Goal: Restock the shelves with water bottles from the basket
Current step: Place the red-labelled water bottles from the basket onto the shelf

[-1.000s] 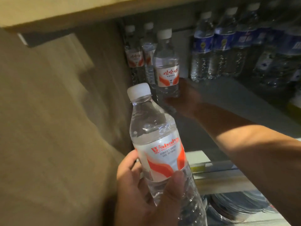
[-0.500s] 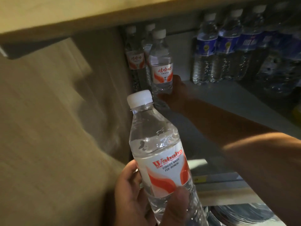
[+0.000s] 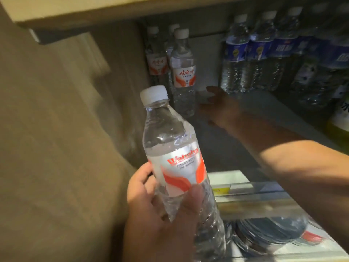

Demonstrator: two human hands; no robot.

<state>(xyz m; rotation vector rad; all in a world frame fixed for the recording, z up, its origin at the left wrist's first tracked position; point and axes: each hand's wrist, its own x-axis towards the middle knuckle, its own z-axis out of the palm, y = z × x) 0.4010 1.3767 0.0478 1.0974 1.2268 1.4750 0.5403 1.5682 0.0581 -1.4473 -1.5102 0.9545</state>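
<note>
My left hand [image 3: 160, 214] grips a clear water bottle [image 3: 175, 154] with a white cap and a red and white label, held upright in front of the shelf. Deep on the dark shelf [image 3: 226, 148] stands a matching bottle [image 3: 184, 72], upright, with two more red-labelled bottles [image 3: 157, 59] behind it at the shelf's left end. My right hand [image 3: 219, 108] is inside the shelf just right of that front bottle, fingers spread and apart from it, holding nothing.
A row of several blue-labelled water bottles [image 3: 260, 53] fills the back right of the shelf. A tan side panel [image 3: 56, 148] closes the left. The upper shelf board [image 3: 94, 10] hangs overhead. Large blue-tinted bottles [image 3: 264, 229] lie below the shelf's front edge.
My right hand has let go of the red-labelled bottle on the shelf and drawn back to its right with fingers spread. The left hand still holds its bottle.
</note>
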